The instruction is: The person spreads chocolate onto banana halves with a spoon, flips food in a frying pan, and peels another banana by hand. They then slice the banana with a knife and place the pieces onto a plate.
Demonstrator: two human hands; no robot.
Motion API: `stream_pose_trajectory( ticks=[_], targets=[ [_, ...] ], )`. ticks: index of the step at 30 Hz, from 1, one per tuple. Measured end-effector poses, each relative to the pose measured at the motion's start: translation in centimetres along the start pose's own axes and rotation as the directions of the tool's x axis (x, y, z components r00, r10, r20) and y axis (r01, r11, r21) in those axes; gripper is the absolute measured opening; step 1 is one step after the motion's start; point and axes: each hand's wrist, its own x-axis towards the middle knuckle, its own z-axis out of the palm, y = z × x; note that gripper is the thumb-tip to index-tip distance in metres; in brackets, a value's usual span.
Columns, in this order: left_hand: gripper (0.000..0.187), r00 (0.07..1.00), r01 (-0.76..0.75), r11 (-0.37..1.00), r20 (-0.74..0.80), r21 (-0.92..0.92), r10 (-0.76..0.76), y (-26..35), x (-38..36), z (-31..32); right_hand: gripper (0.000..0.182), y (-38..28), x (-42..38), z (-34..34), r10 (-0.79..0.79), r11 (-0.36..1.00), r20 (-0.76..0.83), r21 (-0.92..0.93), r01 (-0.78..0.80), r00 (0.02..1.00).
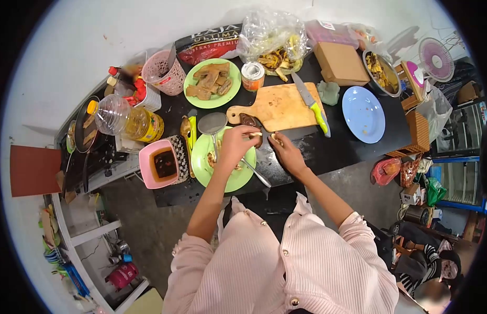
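My left hand (pixel 239 144) pinches a small pale piece (pixel 255 134) above the dark table, just below the handle of the wooden cutting board (pixel 285 106). Close by on the right, my right hand (pixel 289 155) has its fingertips closed on another small pale piece (pixel 276 139). A dark brown item (pixel 248 120) lies by the board's handle, partly hidden by my left hand. Under my left forearm is a green plate (pixel 233 180) with food bits and a metal strainer (pixel 212 123) resting across it. A knife (pixel 307 97) with a yellow-green handle lies on the board.
Behind are a green plate of brown slices (pixel 209 80), a can (pixel 253 77) and a plastic bag (pixel 272 36). A blue plate (pixel 363 114) sits right. At left stand an oil bottle (pixel 129 121) and a pink bowl of dark liquid (pixel 164 164). A person (pixel 432 285) appears at lower right.
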Motion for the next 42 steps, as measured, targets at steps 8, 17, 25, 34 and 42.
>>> stream_pose_trajectory(
  ticks=[8,17,25,34,42],
  targets=[
    [0.019,0.907,0.356,0.894,-0.13,-0.272,-0.401,-2.5,-7.8,-4.3,0.037,0.4,0.5,-0.4,-0.094,0.992,0.081,-0.072,0.1,0.992],
    [0.02,0.942,0.236,0.971,-0.24,-0.03,-0.236,-5.3,-6.9,-3.7,0.034,0.2,1.4,-0.6,-0.076,0.997,-0.003,-0.014,0.076,0.997],
    [0.022,0.98,0.021,0.963,-0.198,0.268,0.034,-5.5,-4.4,-4.0,0.026,-2.8,2.3,-1.2,0.544,0.618,-0.037,0.693,-0.371,0.838],
    [0.033,0.985,-0.11,0.954,-0.1,0.278,0.143,-6.1,-3.8,-4.2,0.027,-6.3,8.8,2.7,0.217,0.685,0.305,0.63,-0.367,0.927],
    [0.039,0.946,-0.027,0.968,-0.307,0.251,0.106,-5.8,-6.1,-4.5,0.022,-8.4,11.2,3.1,0.096,0.852,0.237,0.483,-0.203,0.967]
  ],
)
